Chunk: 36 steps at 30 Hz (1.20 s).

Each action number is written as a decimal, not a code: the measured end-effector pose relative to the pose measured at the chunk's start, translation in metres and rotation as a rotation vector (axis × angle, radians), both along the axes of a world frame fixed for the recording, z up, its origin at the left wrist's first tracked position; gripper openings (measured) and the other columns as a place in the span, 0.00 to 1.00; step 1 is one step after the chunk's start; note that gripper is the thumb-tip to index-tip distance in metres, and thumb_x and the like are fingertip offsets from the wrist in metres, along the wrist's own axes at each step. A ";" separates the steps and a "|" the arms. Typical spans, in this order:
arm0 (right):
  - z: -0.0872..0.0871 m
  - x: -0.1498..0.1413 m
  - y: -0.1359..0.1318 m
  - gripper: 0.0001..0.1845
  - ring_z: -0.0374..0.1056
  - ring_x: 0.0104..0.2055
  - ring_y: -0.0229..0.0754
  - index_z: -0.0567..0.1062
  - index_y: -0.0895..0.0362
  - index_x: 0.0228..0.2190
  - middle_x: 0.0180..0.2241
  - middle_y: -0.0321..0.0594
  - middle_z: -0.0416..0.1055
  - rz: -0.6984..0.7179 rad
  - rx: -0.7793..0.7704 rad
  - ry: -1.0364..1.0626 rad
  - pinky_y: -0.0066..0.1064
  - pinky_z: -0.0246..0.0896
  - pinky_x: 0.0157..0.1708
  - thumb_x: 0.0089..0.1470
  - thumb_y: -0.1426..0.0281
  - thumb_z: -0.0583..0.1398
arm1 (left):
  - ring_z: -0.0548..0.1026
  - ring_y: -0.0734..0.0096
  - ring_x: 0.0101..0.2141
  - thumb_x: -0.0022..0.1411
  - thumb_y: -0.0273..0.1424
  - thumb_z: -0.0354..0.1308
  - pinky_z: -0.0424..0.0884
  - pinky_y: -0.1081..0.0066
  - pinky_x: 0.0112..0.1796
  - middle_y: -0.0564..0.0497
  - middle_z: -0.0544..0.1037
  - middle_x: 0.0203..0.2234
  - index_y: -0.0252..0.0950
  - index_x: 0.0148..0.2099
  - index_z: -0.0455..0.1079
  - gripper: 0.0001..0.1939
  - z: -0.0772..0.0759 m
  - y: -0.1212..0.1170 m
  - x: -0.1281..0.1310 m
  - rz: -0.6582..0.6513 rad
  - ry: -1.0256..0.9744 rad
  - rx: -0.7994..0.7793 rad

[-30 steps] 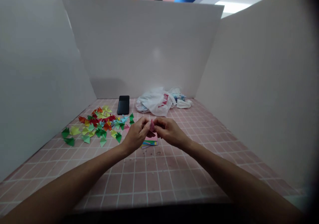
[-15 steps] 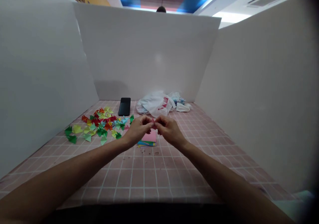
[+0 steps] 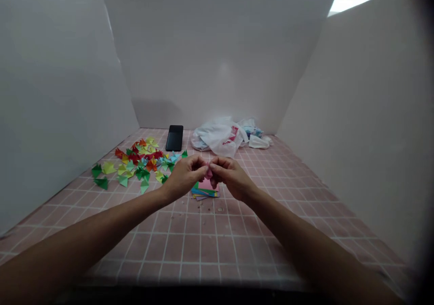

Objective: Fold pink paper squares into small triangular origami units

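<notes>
My left hand (image 3: 186, 173) and my right hand (image 3: 232, 174) meet at the middle of the view, fingertips closed in a pinch. Between them is a small folded pink paper (image 3: 209, 171), mostly covered by the fingers. Just below, a stack of coloured paper squares (image 3: 205, 193) lies on the table, pink on top with green, blue and yellow edges under it. To the left of my left hand spreads a pile of folded paper pieces (image 3: 144, 173) in red, orange, yellow, green and light blue, with pointed tips like small origami cranes.
A black phone (image 3: 174, 138) lies behind the pile. White plastic bags (image 3: 220, 135) with red print rest at the back, beside a crumpled white packet (image 3: 259, 142). Pale panels (image 3: 217, 60) enclose the pink checked tablecloth (image 3: 190, 246) on three sides. Small clear drops or bits lie before the stack.
The view has tipped down and shifted slightly left. Both hands still pinch the pink paper; it now hangs a little lower between the fingertips and shows more.
</notes>
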State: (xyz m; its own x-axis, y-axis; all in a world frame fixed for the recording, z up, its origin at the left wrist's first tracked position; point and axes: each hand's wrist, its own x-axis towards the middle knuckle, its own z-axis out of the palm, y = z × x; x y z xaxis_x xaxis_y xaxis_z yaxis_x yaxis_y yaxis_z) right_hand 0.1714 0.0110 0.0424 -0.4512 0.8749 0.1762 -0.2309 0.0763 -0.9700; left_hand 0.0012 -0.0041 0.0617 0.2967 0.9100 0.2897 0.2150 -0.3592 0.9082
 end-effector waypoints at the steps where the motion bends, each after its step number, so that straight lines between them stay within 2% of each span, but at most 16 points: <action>1: -0.002 0.000 0.001 0.16 0.65 0.19 0.31 0.72 0.58 0.26 0.23 0.33 0.71 0.015 -0.006 0.003 0.25 0.62 0.20 0.51 0.60 0.67 | 0.71 0.75 0.25 0.59 0.31 0.58 0.68 0.73 0.29 0.53 0.74 0.24 0.34 0.30 0.68 0.07 -0.002 0.001 -0.002 -0.012 0.010 -0.004; 6: -0.007 -0.001 0.003 0.14 0.67 0.20 0.32 0.72 0.58 0.26 0.22 0.34 0.72 0.030 0.005 -0.037 0.25 0.62 0.21 0.51 0.62 0.67 | 0.72 0.74 0.26 0.59 0.31 0.57 0.68 0.72 0.29 0.52 0.74 0.25 0.34 0.31 0.68 0.07 -0.011 0.003 -0.009 -0.034 0.060 -0.032; 14: -0.009 -0.001 -0.001 0.09 0.66 0.21 0.32 0.72 0.57 0.25 0.21 0.32 0.69 -0.035 0.075 -0.196 0.26 0.61 0.23 0.52 0.66 0.63 | 0.73 0.72 0.29 0.60 0.30 0.56 0.67 0.71 0.32 0.52 0.76 0.26 0.34 0.32 0.70 0.06 -0.019 0.003 -0.013 -0.050 0.132 -0.020; 23: -0.008 -0.003 -0.004 0.06 0.65 0.22 0.34 0.71 0.58 0.25 0.21 0.33 0.67 -0.093 0.131 -0.339 0.28 0.60 0.22 0.51 0.69 0.59 | 0.70 0.73 0.27 0.59 0.30 0.56 0.63 0.72 0.28 0.53 0.74 0.24 0.34 0.30 0.70 0.06 -0.023 0.001 -0.013 -0.024 0.198 0.025; 29: -0.014 -0.007 -0.007 0.06 0.63 0.23 0.34 0.70 0.57 0.23 0.21 0.33 0.68 -0.207 0.203 -0.381 0.27 0.58 0.23 0.50 0.70 0.59 | 0.70 0.74 0.26 0.59 0.29 0.56 0.64 0.73 0.28 0.53 0.74 0.24 0.33 0.30 0.70 0.06 -0.025 0.001 -0.012 -0.006 0.201 0.034; 36: -0.024 -0.004 -0.003 0.11 0.66 0.23 0.34 0.71 0.57 0.26 0.22 0.33 0.68 -0.021 0.093 -0.210 0.29 0.63 0.26 0.56 0.65 0.59 | 0.71 0.73 0.27 0.58 0.28 0.55 0.64 0.72 0.29 0.52 0.75 0.24 0.34 0.30 0.70 0.06 -0.024 0.000 -0.013 0.000 0.237 0.028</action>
State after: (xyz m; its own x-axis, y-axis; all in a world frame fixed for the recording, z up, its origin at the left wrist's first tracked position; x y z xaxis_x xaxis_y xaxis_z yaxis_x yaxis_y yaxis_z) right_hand 0.1675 0.0077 0.0185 -0.4683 0.8687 0.1611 -0.0222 0.1707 -0.9851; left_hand -0.0116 -0.0040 0.0381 0.3596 0.9025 0.2368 0.4205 -0.3833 0.8223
